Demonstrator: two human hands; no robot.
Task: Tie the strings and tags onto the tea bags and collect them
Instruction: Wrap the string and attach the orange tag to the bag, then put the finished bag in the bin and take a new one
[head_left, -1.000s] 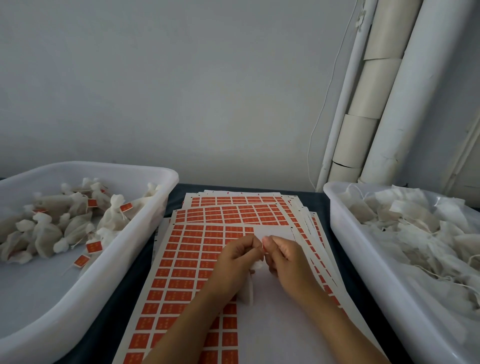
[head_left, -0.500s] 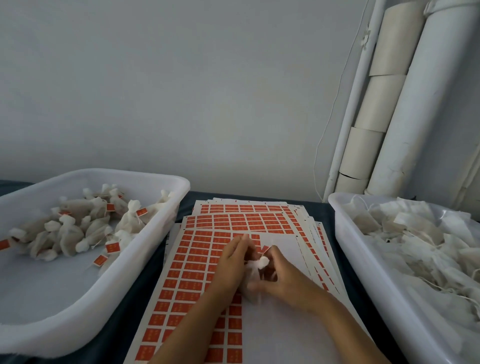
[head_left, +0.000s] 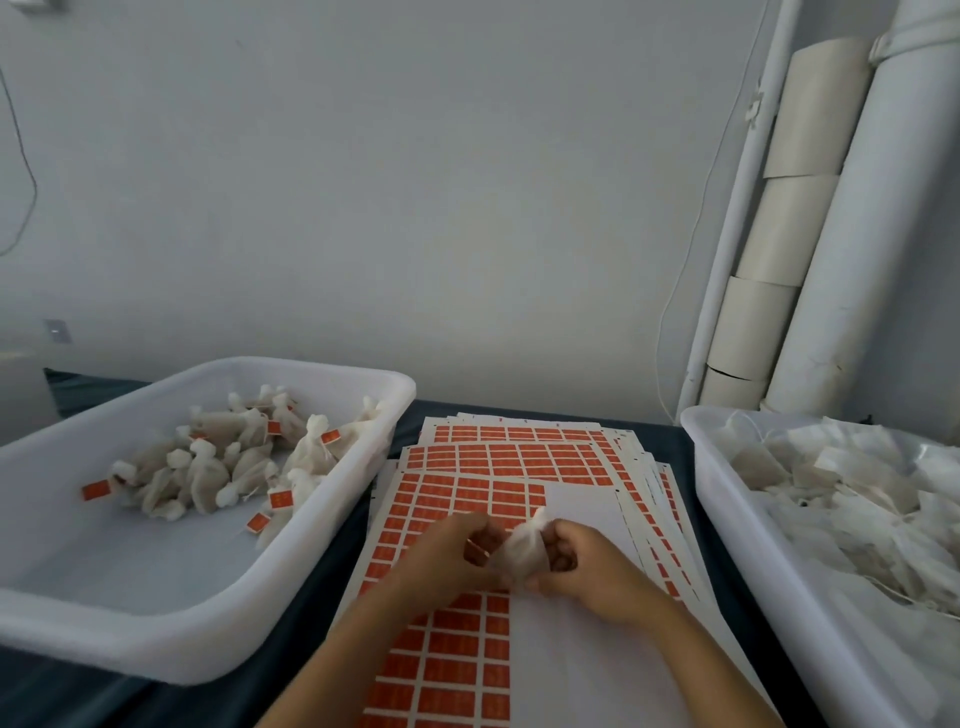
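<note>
A small white tea bag (head_left: 523, 545) with a gathered top sits between my hands above the sheets of orange tags (head_left: 470, 478). My right hand (head_left: 582, 566) grips its body from the right, fingers curled round it. My left hand (head_left: 452, 551) pinches at its left side; the string there is too thin to make out. The white tub on the left (head_left: 218, 644) holds several tied tea bags (head_left: 218, 462) with orange tags. Another white tub at the right (head_left: 727, 499) is full of untied tea bags (head_left: 852, 499) and strings.
The tag sheets lie fanned in a stack on a dark cloth (head_left: 311, 582) between the two tubs. Behind the right tub stand white pipes (head_left: 857, 260) and cardboard tubes (head_left: 779, 260) against the grey wall. A thin white cable (head_left: 691, 249) hangs down the wall.
The tea bag has turned from hanging below my fingers to standing up between both hands. My right hand now wraps its body. The view has tilted upward and shifted left.
</note>
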